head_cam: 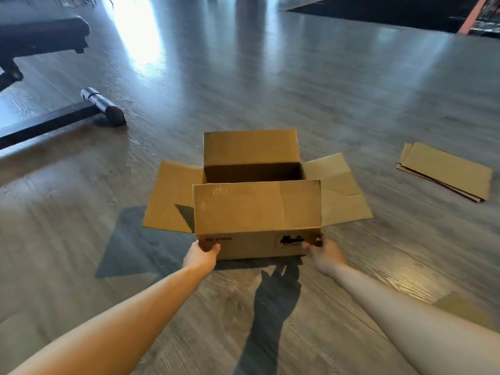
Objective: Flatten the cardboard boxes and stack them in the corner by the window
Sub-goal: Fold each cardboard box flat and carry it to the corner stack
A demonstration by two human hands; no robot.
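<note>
Down on the grey wood-grain floor (pixel 270 90), both bare forearms reach forward, nearly straight, to an open cardboard box (pixel 257 212) that stands upright with its four top flaps spread. The left hand (pixel 201 257) grips the near lower left corner of the box, its thumb lying on the printed front face and its fingers hidden round the side. The right hand (pixel 324 255) grips the near lower right corner, thumb on the front face just beside a black-printed label (pixel 292 240), fingers curled round the edge. Between the two grips runs the box's front wall; above them the near flap stands tilted toward the person, the far flap rises beyond, and the side flaps splay out left and right past each hand. Whether the box rests on the floor or is lifted a little cannot be told. Well off to the right of the right hand, a small stack of flattened cardboard (pixel 446 170) lies on the floor. Far beyond the left hand sit a black metal bar with a chrome roller end (pixel 101 105) and a dark padded bench (pixel 43 33).
</note>
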